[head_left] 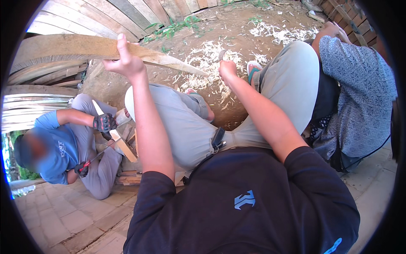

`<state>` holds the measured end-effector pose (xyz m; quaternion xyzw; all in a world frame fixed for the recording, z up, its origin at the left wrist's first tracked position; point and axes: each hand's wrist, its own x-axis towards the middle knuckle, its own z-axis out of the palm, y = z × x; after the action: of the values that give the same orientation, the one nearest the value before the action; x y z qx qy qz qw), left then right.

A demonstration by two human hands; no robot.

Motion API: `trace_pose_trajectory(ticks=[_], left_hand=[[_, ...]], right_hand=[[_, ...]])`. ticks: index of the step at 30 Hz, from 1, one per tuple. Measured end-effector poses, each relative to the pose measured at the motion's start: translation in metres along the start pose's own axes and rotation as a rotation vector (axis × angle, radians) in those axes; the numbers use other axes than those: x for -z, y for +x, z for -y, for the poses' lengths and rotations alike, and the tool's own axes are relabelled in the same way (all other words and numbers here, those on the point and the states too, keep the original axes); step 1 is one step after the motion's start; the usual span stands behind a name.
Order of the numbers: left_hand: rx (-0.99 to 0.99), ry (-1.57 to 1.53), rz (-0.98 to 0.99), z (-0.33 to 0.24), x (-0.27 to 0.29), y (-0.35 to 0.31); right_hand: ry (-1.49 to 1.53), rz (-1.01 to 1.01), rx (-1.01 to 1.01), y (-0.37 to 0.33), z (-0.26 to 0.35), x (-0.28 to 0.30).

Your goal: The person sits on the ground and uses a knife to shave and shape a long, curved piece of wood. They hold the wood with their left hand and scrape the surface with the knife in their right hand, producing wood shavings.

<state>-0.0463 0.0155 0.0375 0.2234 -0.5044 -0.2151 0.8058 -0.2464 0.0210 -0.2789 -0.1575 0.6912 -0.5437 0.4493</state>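
A long, curved wooden plank [76, 47] stretches across the upper left, narrowing to a thin tip above the wood shavings. My left hand [129, 63] grips it partway along, thumb laid over its upper edge. To the right of that tip, my right hand [228, 70] is closed in a fist around a small tool [222, 54]. Only a short, brownish, rounded end of the tool shows above the fingers; I cannot tell its kind. The tool and the plank are apart. Both forearms reach forward over my grey trousers.
Pale shavings [211, 55] litter the dirt ground ahead, below a plank wall [122, 15]. At left, a seated co-worker [63, 146] in dark gloves holds a red-handled tool [86, 164] by a wood piece [122, 146]. Another person [355, 93] sits close at right.
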Motion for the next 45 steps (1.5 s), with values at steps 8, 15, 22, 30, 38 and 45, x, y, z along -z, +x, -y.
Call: trace_pose_trajectory(ticks=[8,15,22,30,38,45], left_hand=[[0.070,-0.021,0.030,-0.020,-0.012,0.007],[0.168,-0.082,0.180,0.014,0.014,0.007],[0.119,-0.073,0.127,0.045,0.012,-0.017],[0.067,0.189,-0.206,0.064,0.013,-0.018],[0.115,0.129,-0.195,0.054,0.013,-0.031],[0.158,0.249,-0.115,0.076,0.012,-0.040]], right_hand=[[-0.014,-0.006,-0.075,-0.038,0.028,0.009],[-0.066,0.206,-0.157,-0.088,0.072,0.023],[-0.300,0.267,0.124,-0.084,0.046,0.031],[-0.586,0.399,0.155,-0.078,0.009,0.021],[-0.369,0.465,0.142,-0.107,0.023,0.001],[-0.354,0.577,0.092,-0.117,0.028,0.002]])
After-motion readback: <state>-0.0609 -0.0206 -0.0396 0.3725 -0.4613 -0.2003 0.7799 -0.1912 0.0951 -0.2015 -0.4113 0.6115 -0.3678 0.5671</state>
